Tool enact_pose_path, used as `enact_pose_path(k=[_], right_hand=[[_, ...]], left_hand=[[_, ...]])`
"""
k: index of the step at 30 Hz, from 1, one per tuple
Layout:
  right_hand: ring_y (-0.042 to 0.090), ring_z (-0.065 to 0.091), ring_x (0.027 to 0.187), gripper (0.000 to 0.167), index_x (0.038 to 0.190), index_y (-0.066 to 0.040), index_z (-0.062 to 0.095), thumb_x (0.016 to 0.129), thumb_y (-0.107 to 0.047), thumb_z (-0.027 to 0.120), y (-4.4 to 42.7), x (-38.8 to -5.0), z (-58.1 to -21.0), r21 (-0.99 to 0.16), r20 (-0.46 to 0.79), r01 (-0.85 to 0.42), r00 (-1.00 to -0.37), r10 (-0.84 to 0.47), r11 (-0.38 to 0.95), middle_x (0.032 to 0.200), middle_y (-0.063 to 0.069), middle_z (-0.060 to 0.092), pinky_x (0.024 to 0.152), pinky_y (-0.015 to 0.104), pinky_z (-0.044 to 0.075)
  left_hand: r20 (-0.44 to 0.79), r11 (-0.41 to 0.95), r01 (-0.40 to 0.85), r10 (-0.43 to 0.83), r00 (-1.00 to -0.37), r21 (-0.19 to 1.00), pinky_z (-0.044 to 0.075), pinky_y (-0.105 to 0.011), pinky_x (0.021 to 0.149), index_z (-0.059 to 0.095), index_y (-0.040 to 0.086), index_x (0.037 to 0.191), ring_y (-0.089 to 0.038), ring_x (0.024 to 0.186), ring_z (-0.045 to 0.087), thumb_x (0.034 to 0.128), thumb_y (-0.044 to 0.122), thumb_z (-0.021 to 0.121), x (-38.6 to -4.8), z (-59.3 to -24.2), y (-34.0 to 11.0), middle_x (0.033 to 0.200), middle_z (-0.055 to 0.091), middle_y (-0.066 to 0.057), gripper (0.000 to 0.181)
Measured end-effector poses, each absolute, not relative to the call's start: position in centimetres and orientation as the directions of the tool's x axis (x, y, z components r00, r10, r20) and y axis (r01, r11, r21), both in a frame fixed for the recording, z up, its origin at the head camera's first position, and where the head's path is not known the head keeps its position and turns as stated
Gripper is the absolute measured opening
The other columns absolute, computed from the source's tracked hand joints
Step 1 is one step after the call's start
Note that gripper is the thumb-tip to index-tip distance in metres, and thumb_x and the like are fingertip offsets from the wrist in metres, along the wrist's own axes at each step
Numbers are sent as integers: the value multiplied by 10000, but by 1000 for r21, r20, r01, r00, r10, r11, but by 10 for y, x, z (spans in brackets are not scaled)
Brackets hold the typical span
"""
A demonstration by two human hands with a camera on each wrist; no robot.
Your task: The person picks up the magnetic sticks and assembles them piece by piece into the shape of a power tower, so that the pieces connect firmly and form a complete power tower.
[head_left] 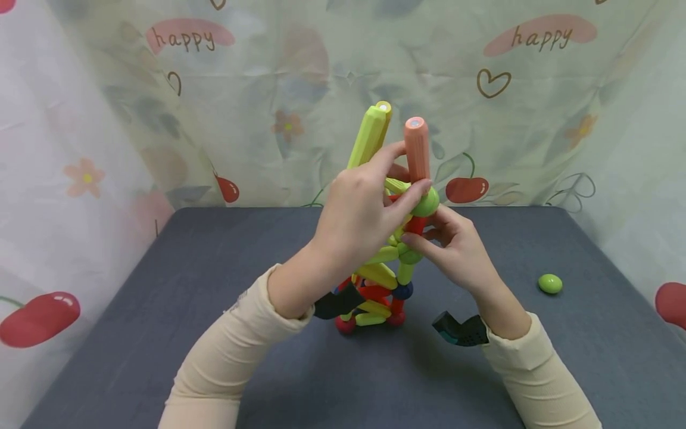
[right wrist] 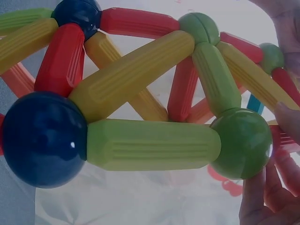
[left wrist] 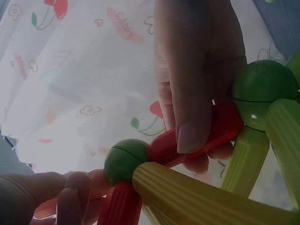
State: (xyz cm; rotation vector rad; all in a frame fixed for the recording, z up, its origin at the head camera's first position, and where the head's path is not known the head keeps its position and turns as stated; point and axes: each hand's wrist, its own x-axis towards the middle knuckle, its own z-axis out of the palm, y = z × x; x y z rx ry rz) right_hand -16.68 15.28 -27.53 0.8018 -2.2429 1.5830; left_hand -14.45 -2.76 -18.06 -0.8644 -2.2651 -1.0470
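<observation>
A tower of ribbed sticks and balls, like a magnetic building set, stands on the dark table [head_left: 214,357]. My left hand [head_left: 356,208] pinches an upright salmon-pink stick [head_left: 417,149], which meets the tower's upper green ball [head_left: 427,203]. Below that ball, my right hand [head_left: 455,247] grips a red stick [head_left: 415,225] between thumb and fingers. In the left wrist view this red stick [left wrist: 171,147] joins two green balls. A light-green stick [right wrist: 154,143] links a blue ball [right wrist: 44,140] and a green ball [right wrist: 243,143] in the right wrist view. My left hand hides part of the tower.
One loose green ball [head_left: 550,283] lies on the table at the right. Two yellowish sticks [head_left: 368,134] jut up from the tower behind my left hand. A patterned curtain [head_left: 348,71] hangs behind the table's far edge.
</observation>
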Motion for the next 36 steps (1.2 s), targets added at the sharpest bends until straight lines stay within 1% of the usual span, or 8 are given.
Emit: enact_pose_path(k=[12, 17, 21, 24, 27, 31, 33, 36], right_hand=[[102, 631, 908, 411, 1248, 43, 556, 856, 39, 680, 156, -166, -273, -766, 534, -602, -791, -297, 226, 1053, -127, 639, 770, 210, 545], [129, 625, 991, 427, 1266, -31, 528, 869, 77, 640, 159, -164, -267, -752, 612, -654, -739, -283, 81, 1134, -36, 624, 821, 204, 540], [130, 599, 1025, 400, 1297, -58, 521, 914, -17, 628, 161, -164, -259, -700, 692, -714, -680, -243, 4, 1199, 2, 578, 845, 189, 521], [136, 593, 1035, 415, 1289, 44, 500, 932, -119, 636, 160, -163, -251, -663, 730, -748, -651, -209, 13, 1211, -1, 568, 839, 188, 511], [135, 601, 1047, 482, 1279, 103, 480, 935, -194, 642, 157, -162, -244, -645, 741, -762, -643, -191, 61, 1205, -33, 584, 844, 198, 507], [131, 613, 1045, 435, 1245, 118, 508, 934, -157, 637, 152, -163, -241, -637, 744, -764, -645, -176, 104, 1179, -54, 607, 857, 202, 505], [128, 620, 1024, 383, 1209, 119, 538, 929, -124, 636, 149, -163, -240, -633, 746, -764, -645, -164, 124, 1141, -59, 621, 846, 198, 507], [129, 627, 987, 329, 1155, 119, 574, 923, -105, 639, 147, -164, -239, -625, 752, -767, -642, -153, 145, 1090, -76, 637, 825, 207, 514]], left_hand=[[726, 510, 745, 294, -621, 431, 479, -166, 572, 612, 8, 1219, -122, 607, 624, 865, 247, 740, -144, -184, -34, 887, 724, -70, 446], [820, 505, 785, 231, -524, 359, 448, -207, 540, 630, 6, 1083, -122, 566, 519, 827, 251, 781, -144, -188, -48, 781, 631, -67, 385], [860, 508, 793, 177, -479, 337, 448, -260, 622, 580, -12, 1030, -179, 698, 506, 794, 242, 810, -150, -194, -61, 838, 553, -111, 417], [826, 496, 769, 166, -539, 403, 456, -299, 717, 522, -21, 1115, -219, 843, 505, 773, 247, 826, -155, -202, -69, 970, 535, -140, 530], [725, 483, 704, 185, -664, 521, 479, -326, 813, 452, 1, 1240, -229, 980, 512, 768, 262, 826, -158, -213, -74, 1146, 507, -137, 657], [538, 442, 590, 252, -805, 676, 477, -368, 903, 375, 76, 1365, -193, 1124, 490, 776, 288, 820, -163, -231, -79, 1285, 457, -84, 768], [471, 375, 562, 311, -826, 737, 476, -377, 915, 368, 103, 1386, -166, 1138, 500, 782, 259, 818, -168, -242, -81, 1288, 464, -53, 768], [436, 232, 566, 434, -788, 791, 501, -365, 878, 411, 134, 1374, -145, 1053, 557, 793, 161, 805, -175, -260, -81, 1204, 533, -29, 702]])
